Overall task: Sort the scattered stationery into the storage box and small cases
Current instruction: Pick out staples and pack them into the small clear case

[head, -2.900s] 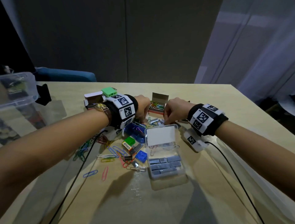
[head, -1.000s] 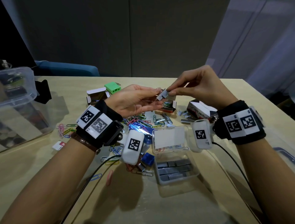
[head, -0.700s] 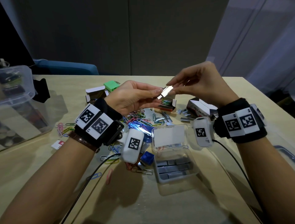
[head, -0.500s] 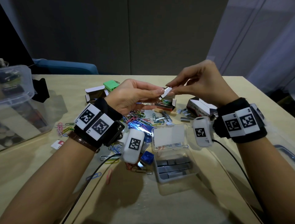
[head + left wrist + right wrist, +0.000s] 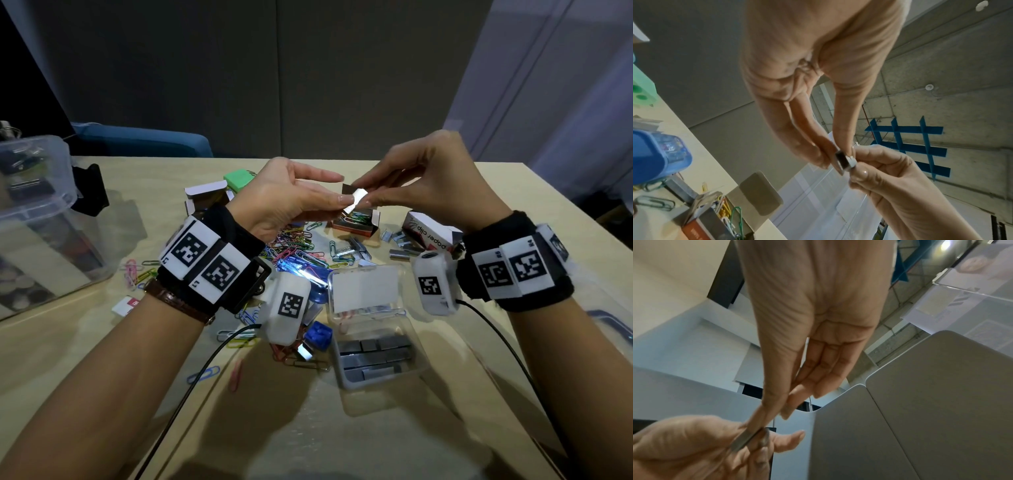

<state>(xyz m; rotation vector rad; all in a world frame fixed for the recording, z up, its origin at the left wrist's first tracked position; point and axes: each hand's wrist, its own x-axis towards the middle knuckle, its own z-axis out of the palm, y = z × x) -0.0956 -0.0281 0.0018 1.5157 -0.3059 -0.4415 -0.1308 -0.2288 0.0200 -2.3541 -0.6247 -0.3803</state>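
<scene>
while raised above the table (image 5: 428, 428), the staple strip (image 5: 356, 199) is pinched between left hand (image 5: 287, 202) and right hand (image 5: 428, 192); light, brittle, probably best gripped by its flat sides.

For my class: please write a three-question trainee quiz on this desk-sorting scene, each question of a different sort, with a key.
1. True or false: both hands pinch the staple strip above the table.
2. What fills the open clear case? A) staples B) coins C) erasers
3. Fill in: the colourful loose items under the left hand are paper ____.

Key: 1 true, the right hand too; 2 A; 3 clips.
</scene>
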